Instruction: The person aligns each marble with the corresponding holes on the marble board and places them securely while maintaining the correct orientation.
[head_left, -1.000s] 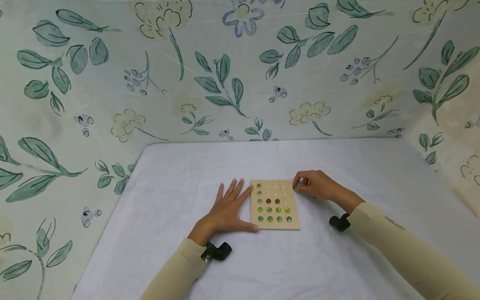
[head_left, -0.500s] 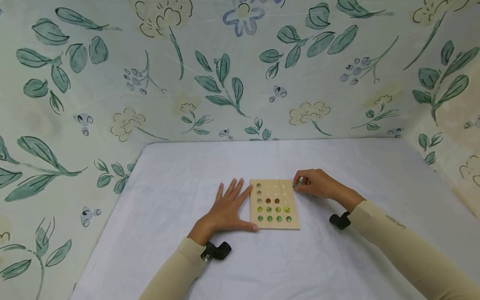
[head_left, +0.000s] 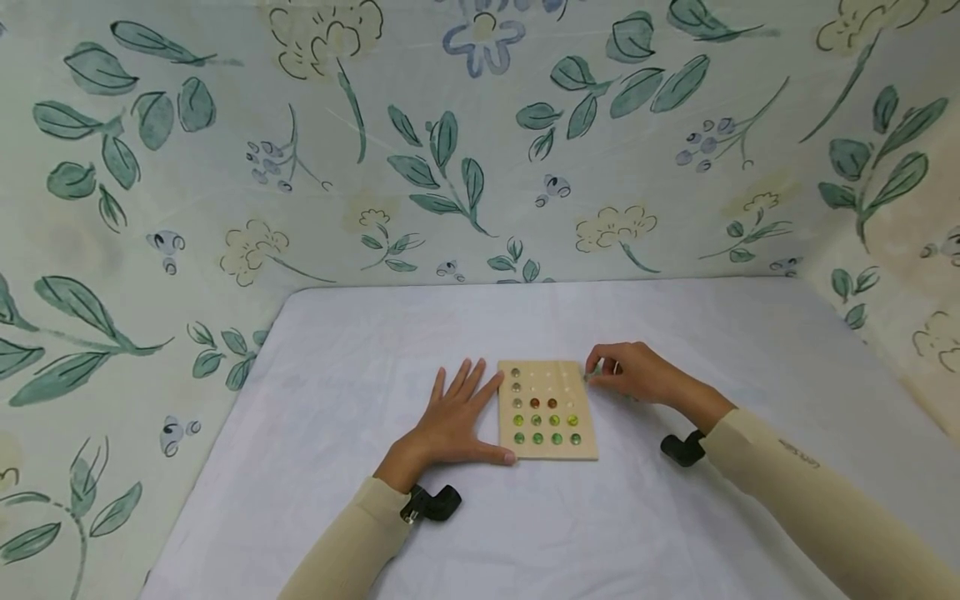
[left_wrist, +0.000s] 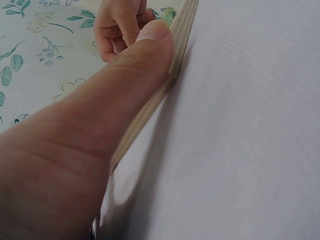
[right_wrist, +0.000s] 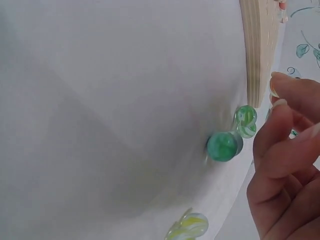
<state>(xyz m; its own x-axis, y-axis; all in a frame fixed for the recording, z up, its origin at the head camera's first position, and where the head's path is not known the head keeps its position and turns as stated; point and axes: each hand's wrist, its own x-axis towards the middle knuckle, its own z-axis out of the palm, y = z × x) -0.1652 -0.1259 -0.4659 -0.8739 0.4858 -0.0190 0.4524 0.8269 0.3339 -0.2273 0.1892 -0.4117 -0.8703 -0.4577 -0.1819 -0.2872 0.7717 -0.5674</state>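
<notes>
A white cloth covers the table (head_left: 675, 517), hemmed on three sides by pale fabric printed with green leaves and yellow flowers (head_left: 225, 167). Near the middle lies a square, pale wooden board (head_left: 547, 450) drilled with rows of shallow dimples; its front rows hold green and yellow-green glass marbles (head_left: 547, 438), with two amber ones and a column of clear ones behind. The left hand (head_left: 453, 425) lies flat and relaxed on the cloth, thumb pressed along the board's near left edge (left_wrist: 172, 65). The right hand (head_left: 633, 373) sits at the board's far right corner, fingers curled over a few loose marbles on the cloth: a solid green marble (right_wrist: 222, 146), a clear one with green swirls (right_wrist: 246, 121) and a yellow-streaked one (right_wrist: 187, 226) (whether the fingertips actually pinch one I cannot tell). These marbles look small, hard, smooth and light, so they would likely roll and slip easily; a pinch between thumb and forefinger tips, straight across the middle, seems the surest hold
</notes>
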